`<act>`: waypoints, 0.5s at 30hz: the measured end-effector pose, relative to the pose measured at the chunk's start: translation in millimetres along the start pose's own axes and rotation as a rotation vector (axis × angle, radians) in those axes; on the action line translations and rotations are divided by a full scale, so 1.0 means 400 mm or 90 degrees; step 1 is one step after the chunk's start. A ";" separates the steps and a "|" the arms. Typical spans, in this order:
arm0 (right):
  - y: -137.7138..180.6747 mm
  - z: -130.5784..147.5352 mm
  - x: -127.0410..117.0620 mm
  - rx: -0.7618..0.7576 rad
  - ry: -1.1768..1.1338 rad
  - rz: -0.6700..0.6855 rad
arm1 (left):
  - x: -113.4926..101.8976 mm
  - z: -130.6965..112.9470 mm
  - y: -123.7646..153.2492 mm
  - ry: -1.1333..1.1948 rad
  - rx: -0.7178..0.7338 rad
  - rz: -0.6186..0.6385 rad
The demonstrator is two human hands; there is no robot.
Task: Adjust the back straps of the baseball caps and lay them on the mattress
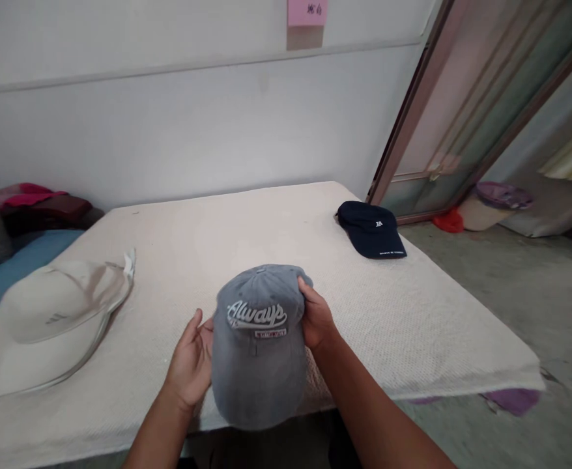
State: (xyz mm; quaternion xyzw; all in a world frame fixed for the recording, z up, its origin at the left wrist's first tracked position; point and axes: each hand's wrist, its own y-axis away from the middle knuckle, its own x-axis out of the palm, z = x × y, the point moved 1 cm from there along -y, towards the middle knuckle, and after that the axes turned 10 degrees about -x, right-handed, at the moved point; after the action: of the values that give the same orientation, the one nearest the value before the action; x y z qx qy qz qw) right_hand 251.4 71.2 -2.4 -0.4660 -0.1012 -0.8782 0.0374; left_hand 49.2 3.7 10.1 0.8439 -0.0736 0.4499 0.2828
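Observation:
A grey baseball cap [259, 371] with raised white "Always" lettering is held up at the table's front edge, its brim toward me. My right hand [318, 316] grips the right side of its crown, thumb on the front and the other fingers partly hidden. On the cap's left side, my left hand [191, 361] is open, thumb raised away from the fabric. Its fingertips reach the cap's edge and are partly hidden there. To the left lies a large cream cap [56, 319] with a small three-stripe logo. A navy cap [371, 228] with small white lettering rests at the far right.
A white textured cloth covers the table [413, 326], which meets a white wall [217, 130]. A pink note [307, 12] is stuck on the wall. Folded fabrics [46, 208] are heaped at the left. Beyond the right edge are a sliding door [442, 117] and a lined bin [486, 208].

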 end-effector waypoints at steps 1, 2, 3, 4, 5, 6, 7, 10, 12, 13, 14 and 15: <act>-0.006 0.003 -0.004 -0.013 0.000 -0.025 | 0.006 0.013 0.001 -0.003 -0.009 -0.003; -0.012 0.005 -0.008 -0.027 0.000 -0.046 | 0.011 0.027 0.003 -0.004 -0.014 -0.013; -0.017 0.008 -0.013 -0.045 0.000 -0.064 | 0.013 0.042 0.004 -0.002 -0.014 -0.030; -0.022 0.009 -0.017 -0.065 -0.001 -0.079 | 0.014 0.058 0.005 0.004 -0.008 -0.052; -0.027 0.010 -0.020 -0.087 0.000 -0.094 | 0.013 0.074 0.005 0.014 0.000 -0.074; -0.030 0.009 -0.024 -0.105 0.001 -0.108 | 0.010 0.089 0.005 0.025 0.009 -0.096; -0.033 0.008 -0.027 -0.118 0.004 -0.119 | 0.007 0.102 0.004 0.035 0.016 -0.117; -0.040 0.002 -0.031 -0.117 0.012 -0.135 | -0.002 0.121 0.002 0.041 0.027 -0.166; -0.042 -0.001 -0.026 -0.116 0.007 -0.110 | -0.001 0.112 0.006 0.039 0.063 -0.183; -0.042 -0.003 -0.022 -0.115 0.000 -0.088 | 0.002 0.102 0.009 0.038 0.089 -0.184; -0.042 -0.005 -0.017 -0.108 -0.010 -0.064 | 0.005 0.088 0.015 0.037 0.118 -0.180; -0.041 -0.009 -0.012 -0.093 -0.023 -0.042 | 0.007 0.073 0.021 0.034 0.146 -0.174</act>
State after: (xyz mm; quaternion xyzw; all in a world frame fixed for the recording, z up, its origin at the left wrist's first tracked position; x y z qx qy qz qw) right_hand 248.6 86.5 -10.6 -0.4796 -0.0525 -0.8755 -0.0274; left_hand 68.6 -18.7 3.2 0.8604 0.1012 0.4350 0.2453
